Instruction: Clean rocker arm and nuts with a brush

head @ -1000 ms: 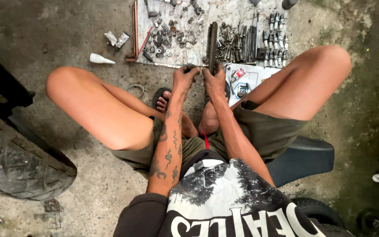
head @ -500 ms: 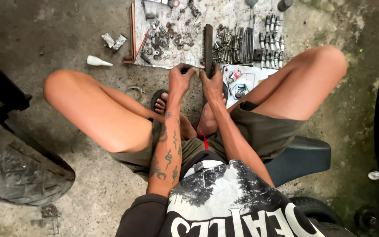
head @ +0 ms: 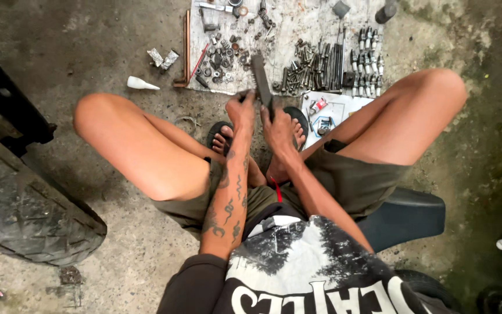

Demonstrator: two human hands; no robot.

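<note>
I sit low with both knees spread, my feet in black sandals [head: 221, 130] on the concrete. My right hand [head: 278, 129] grips the lower end of a long flat dark metal file [head: 261, 78] that points away from me over a dirty mat. My left hand [head: 242, 110] is closed just left of the file's lower end; a small part seems pinched in its fingers, but I cannot make it out. Both hands are close together between my feet.
A grey mat [head: 289, 23] ahead holds several bolts, nuts, sockets and rods. A white sheet [head: 338, 107] with small parts lies by my right foot. A tyre [head: 24, 215] is at left, a white nozzle [head: 140, 84] on the floor, and the dark seat [head: 405, 215] under me.
The file has been lifted off the mat and tilted up toward me; both hands have drawn slightly back from the mat's edge, staying together.
</note>
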